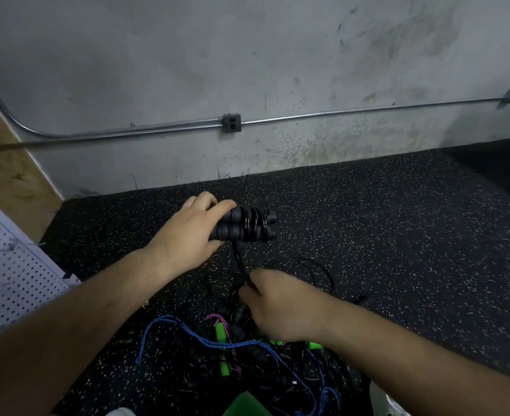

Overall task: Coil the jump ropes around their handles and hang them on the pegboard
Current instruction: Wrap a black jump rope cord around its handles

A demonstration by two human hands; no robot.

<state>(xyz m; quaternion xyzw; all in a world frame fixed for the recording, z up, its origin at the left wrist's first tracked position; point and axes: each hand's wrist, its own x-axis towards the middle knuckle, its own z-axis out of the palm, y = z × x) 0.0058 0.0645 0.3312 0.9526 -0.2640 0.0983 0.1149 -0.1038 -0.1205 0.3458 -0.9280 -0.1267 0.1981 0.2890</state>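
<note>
Black speckled rubber floor (398,235) under everything; no counter in view. The left hand (187,232) grips a pair of dark ribbed handles (229,232) held side by side, with the fingers curled over the top and the thumb below. Just past its fingertips, a few turns of thin black cord (238,256) already ring the handles' free end. From there the cord drops straight to the right hand (280,307), which sits below the left and closer to the body. Its fingers are curled and it appears to pinch the cord between thumb and forefinger; the contact itself is partly hidden.

Risks, as judged:
(1) The turns sit close to the free end. If the right hand lets tension go, they could slide off and spring loose.
(2) The left hand covers much of the handles, so room for further turns is short. Shifting that grip may let the two handles splay.
(3) Directly beneath the right hand lies a tangle: blue rope (205,340), pink rope (214,318), green handles (220,331) and more black cord. I cannot tell whether the working cord's slack runs through it. If it does, pulling could snag or drag the others up.
(4) The pegboard (10,274) stands beyond the left forearm's outer side, so an unsecured tail may unwind on the way over.
</note>
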